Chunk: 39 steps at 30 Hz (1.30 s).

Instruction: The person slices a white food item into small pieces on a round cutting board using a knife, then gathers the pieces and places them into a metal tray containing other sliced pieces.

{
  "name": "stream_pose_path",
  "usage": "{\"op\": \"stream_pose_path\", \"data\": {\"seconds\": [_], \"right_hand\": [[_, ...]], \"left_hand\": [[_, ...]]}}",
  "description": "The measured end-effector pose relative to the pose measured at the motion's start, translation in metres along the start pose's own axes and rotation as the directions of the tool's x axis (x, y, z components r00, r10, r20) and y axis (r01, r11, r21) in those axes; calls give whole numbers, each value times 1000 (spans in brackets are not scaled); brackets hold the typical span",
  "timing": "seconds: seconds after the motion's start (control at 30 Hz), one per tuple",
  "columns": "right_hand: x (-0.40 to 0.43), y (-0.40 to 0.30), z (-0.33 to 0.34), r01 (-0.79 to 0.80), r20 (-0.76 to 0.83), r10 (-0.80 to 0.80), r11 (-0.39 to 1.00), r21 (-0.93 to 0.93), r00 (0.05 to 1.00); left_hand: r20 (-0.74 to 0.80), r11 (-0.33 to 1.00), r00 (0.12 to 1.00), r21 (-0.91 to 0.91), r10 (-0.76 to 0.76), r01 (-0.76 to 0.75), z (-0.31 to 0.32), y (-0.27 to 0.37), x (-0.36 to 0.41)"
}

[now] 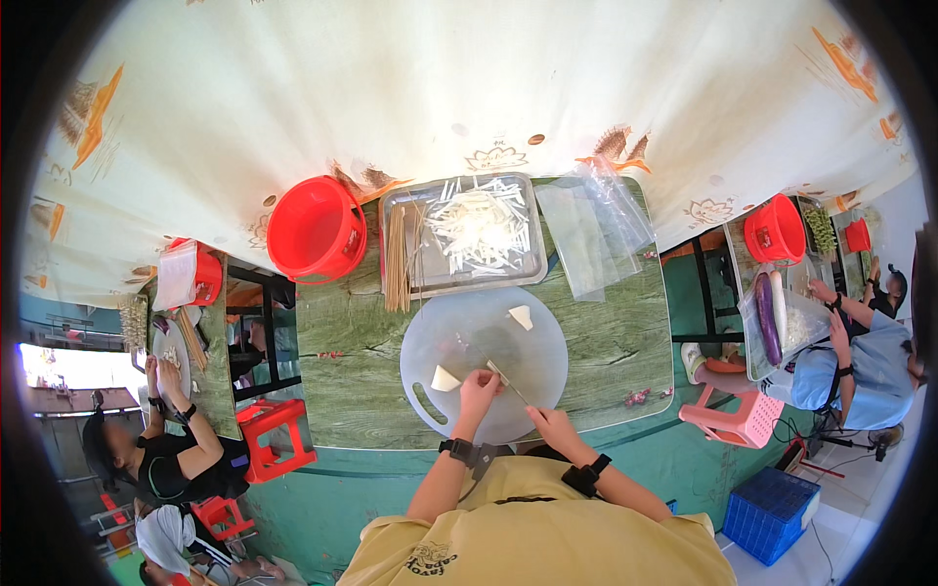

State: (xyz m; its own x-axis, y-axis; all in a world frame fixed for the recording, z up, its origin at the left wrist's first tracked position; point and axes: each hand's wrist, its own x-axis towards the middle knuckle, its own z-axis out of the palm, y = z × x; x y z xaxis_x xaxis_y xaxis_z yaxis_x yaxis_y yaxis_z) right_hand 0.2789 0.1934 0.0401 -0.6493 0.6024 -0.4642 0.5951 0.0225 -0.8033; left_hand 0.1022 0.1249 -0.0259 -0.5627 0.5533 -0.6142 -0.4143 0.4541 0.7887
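Observation:
Over a round translucent cutting board (469, 322), my right hand (555, 431) grips a thin-bladed knife (519, 394) by its handle. The blade points away to the upper left and lies against a small pale vegetable piece (496, 368). My left hand (478, 395) pinches that piece onto the board, its fingertips close beside the blade. A white wedge of vegetable (444, 379) rests left of my left hand. Another white chunk (521, 316) sits near the board's far right rim. Beyond the board, a metal tray (469, 282) holds a heap of white vegetable strips (480, 227).
Bamboo skewers (397, 256) lie across the tray's left side. A red bucket (316, 228) stands left, and clear plastic bags (586, 227) lie right on the green wood-patterned table (352, 388). People work at tables on both sides. A blue crate (769, 513) sits on the floor.

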Motion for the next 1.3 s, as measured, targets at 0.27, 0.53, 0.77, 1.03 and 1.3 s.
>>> {"op": "stream_pose_path", "data": {"seconds": [0.27, 0.53, 0.77, 1.03, 1.3], "right_hand": [[10, -9, 4, 1, 13, -1, 1000, 25, 1000], [-3, -3, -4, -34, 34, 33, 999, 3, 999], [8, -7, 0, 8, 44, -6, 999, -43, 999], [1, -3, -4, -36, 26, 36, 999, 6, 999], [10, -17, -8, -45, 79, 47, 998, -34, 996]], "left_hand": [[14, 1000, 1000, -16, 27, -27, -3, -2, 0], [65, 999, 998, -43, 14, -11, -6, -4, 3], [54, 987, 997, -149, -54, 62, -7, 6, 5], [68, 990, 996, -128, -53, 62, -8, 13, 0], [9, 971, 996, -224, -88, 87, -6, 13, 6]]}}
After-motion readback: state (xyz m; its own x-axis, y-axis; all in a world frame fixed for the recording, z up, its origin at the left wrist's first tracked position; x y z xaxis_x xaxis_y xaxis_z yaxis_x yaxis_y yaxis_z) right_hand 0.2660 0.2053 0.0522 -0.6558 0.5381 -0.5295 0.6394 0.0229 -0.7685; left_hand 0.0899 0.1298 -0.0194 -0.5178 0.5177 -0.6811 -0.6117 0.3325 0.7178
